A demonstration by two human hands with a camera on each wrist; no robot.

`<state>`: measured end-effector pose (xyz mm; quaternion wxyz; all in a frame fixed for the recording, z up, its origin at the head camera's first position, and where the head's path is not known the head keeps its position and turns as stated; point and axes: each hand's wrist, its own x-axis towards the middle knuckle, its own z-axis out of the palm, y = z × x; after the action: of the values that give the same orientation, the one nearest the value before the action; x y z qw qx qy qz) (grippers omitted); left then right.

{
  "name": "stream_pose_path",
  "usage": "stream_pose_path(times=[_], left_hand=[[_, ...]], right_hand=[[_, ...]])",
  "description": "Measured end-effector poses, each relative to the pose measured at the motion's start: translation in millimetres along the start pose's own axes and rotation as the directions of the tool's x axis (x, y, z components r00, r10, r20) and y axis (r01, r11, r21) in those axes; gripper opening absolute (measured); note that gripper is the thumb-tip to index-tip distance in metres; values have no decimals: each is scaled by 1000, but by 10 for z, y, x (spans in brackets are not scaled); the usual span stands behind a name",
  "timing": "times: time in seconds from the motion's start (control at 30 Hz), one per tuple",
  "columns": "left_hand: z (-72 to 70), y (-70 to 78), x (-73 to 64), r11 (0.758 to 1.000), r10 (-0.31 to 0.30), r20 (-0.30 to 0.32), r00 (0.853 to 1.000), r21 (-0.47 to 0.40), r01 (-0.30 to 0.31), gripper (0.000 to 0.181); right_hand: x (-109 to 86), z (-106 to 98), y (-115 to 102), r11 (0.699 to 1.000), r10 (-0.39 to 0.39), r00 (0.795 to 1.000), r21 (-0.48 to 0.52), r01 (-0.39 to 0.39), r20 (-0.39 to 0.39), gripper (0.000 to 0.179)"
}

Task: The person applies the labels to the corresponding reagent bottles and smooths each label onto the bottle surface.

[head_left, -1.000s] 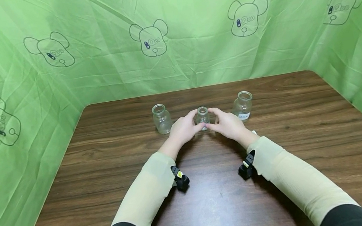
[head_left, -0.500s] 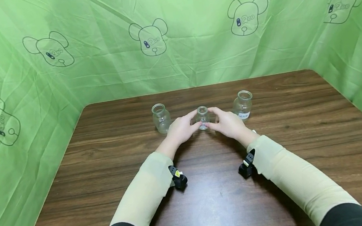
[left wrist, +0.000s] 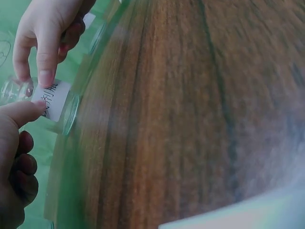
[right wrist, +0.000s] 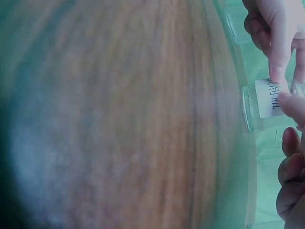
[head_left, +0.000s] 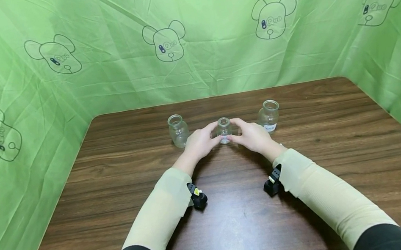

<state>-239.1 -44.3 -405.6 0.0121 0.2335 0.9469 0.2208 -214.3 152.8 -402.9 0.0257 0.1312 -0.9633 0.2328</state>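
Note:
A small clear glass bottle [head_left: 224, 129] stands upright on the table between my hands, its mouth uncovered. My left hand [head_left: 199, 143] pinches it from the left and my right hand [head_left: 253, 136] from the right, each with thumb in front and index finger farther back. In the left wrist view, both thumb tips press on a white label [left wrist: 58, 101] with handwriting, low on the bottle's front. The right wrist view has the same label [right wrist: 268, 102] under the thumbs, the other fingers curled clear of the glass.
A larger open glass jar [head_left: 179, 132] stands left of my left hand. Another jar [head_left: 270, 116], bearing a white label, is just beyond my right hand. Behind the wooden table [head_left: 234, 227] hangs a green cloth [head_left: 216, 71] with bear-head drawings.
My left hand and forearm have shifted slightly left, and the left thumb has slid back across the bottle's front. The right hand has stayed nearly still; the jars have not moved.

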Motion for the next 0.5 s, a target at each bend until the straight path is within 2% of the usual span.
stream_pose_path(times=[0.13,0.27,0.5], left_hand=[[-2,-17,-10,1000,-1,-4,1000,20,1,52],[-17,-27,-10,998,2,5,1000,56,-3,53],[-44,-33,-7,990,18,14,1000,140,-20,54]], right_hand=[[10,-1,9,999,-30,1000,-18,30,4,50],[25,-19,37,992,-98,995,-82,95,-34,45],[48,-67,76,957,-237,967,-192,217,-88,39]])
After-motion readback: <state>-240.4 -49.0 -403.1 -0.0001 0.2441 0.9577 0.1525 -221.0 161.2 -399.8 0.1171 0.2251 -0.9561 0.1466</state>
